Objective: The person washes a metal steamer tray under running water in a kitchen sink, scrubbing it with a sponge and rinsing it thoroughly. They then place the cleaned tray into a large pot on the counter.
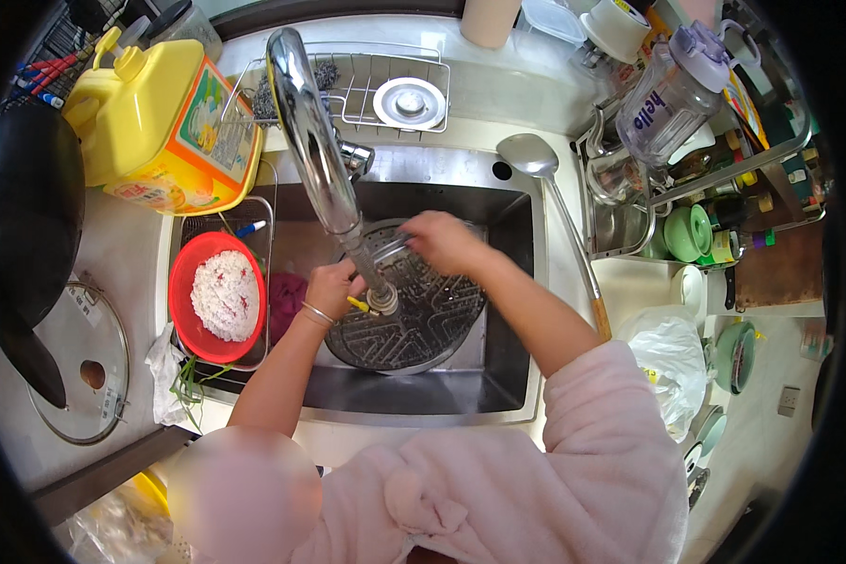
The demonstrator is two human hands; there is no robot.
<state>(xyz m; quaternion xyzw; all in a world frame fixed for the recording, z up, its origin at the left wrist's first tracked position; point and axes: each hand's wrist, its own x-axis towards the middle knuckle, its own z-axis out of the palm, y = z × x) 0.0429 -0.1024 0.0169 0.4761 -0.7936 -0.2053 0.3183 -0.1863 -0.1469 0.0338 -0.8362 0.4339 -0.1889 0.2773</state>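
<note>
A round dark metal pan (423, 317) with a chevron-patterned surface lies wet in the stainless-steel sink (423, 395). My left hand (330, 290), with a bangle at its wrist, grips the pan's left rim; the faucet hose hides part of its fingertips. At the far rim my right hand (440, 243) has its fingers curled onto the metal edge. The chrome faucet (314, 141) arches over the sink, and its spout (383, 299) hangs above the pan between both hands. A dark magenta item (287, 299), perhaps a cloth, sits at the sink's left side.
A red bowl (183, 299) of white powder rests on a wire basket left of the sink. Beyond it stands a yellow detergent jug (134, 127). A wok spatula (571, 218) lies along the right edge, beside a metal rack (719, 187). A glass lid (63, 352) is far left.
</note>
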